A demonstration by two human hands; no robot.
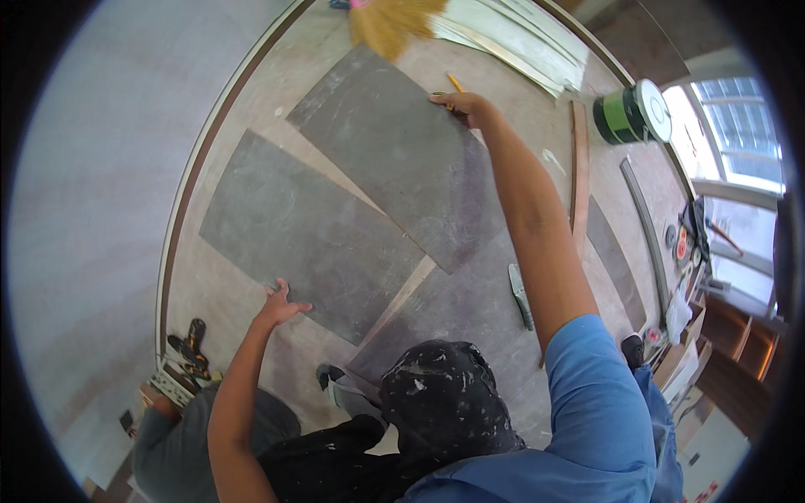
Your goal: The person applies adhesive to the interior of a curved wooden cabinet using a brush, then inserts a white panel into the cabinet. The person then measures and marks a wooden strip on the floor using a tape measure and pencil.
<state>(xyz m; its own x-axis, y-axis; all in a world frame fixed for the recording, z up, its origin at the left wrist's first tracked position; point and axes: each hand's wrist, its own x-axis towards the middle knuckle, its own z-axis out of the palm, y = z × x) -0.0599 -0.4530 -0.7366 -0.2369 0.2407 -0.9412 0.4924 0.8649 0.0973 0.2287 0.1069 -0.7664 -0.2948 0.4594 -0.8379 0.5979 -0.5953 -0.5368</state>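
The right hand [463, 106] gripped a yellow pencil [454, 82] at the far edge of one grey floor tile [402, 159]. The left hand [279, 307], fingers spread flat, pressed the near edge of a second tile [302, 226]. A third tile [470, 310] lay near right.

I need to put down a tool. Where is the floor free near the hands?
Bare floor lies between the left hand on the near grey panel and the curved wall trim. Another patch is beside the knife, right of the right arm. Crowded: planks and broom beyond the right hand.
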